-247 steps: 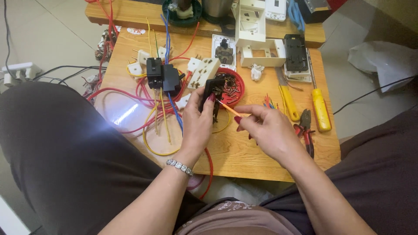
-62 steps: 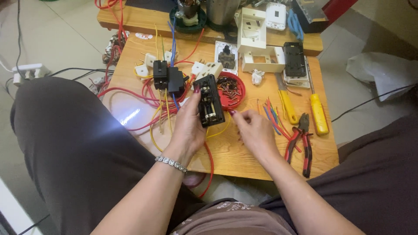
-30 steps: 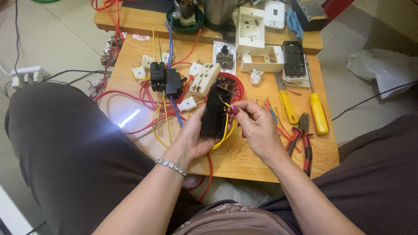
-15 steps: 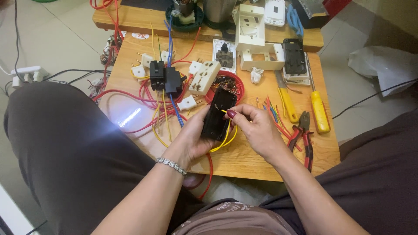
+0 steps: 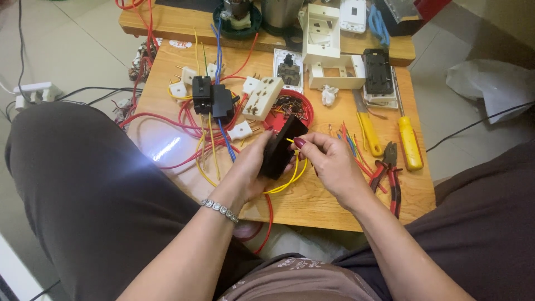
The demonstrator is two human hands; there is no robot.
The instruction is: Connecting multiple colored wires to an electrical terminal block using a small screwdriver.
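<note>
**Black Plastic Module: Handling and Grip Points**

Black plastic forms the rigid electrical module [image 5: 281, 147], held just above the wooden table [image 5: 334, 200]. The left hand [image 5: 251, 167] wraps its fingers closed around the lower body. The right hand [image 5: 331, 161] pinches a yellow wire [image 5: 290, 177] at the module's upper edge, fingertips closed on it.

The module appears light and stiff; grip its flat sides, not the terminals. The wire looks thin, springy and easily kinked; hold it near the stripped end.

Beyond lie red-handled pliers [image 5: 387, 173], a yellow screwdriver [image 5: 408, 142] and a red dish [image 5: 290, 108] of small parts.
</note>
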